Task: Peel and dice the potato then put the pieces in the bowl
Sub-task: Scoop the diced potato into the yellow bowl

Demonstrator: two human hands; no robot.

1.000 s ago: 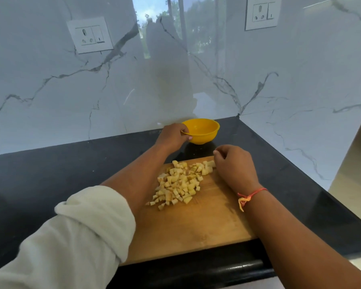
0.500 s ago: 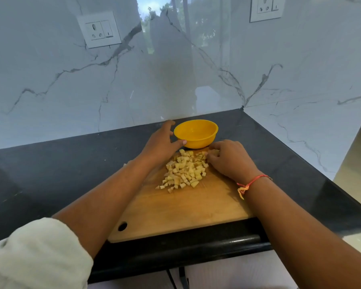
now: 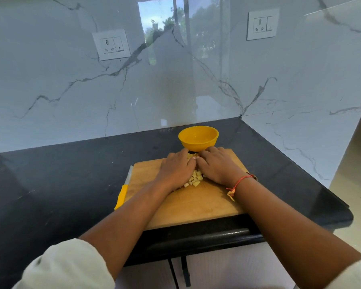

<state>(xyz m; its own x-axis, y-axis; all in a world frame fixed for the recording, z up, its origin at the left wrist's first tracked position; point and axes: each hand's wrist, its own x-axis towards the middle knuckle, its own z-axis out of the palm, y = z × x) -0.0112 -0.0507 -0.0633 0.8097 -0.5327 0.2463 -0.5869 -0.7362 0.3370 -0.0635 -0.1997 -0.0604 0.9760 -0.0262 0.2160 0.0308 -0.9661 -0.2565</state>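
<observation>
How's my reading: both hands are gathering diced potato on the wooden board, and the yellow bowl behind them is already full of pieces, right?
Not quite: the yellow bowl is empty; the head view shows only its bare inside. Otherwise yes: the left hand and right hand cup the diced potato on the wooden board, bowl behind them.

Small pale-yellow potato pieces [image 3: 194, 180], roughly cubed, heaped on the far half of the wooden cutting board [image 3: 196, 207]. Mostly covered by the left hand [image 3: 176, 170] and right hand [image 3: 217, 166] cupped over the heap, showing only in the gap between them. Round yellow bowl [image 3: 198, 138], upright, just beyond the heap at the board's far edge on the black tabletop [image 3: 71, 174].
</observation>
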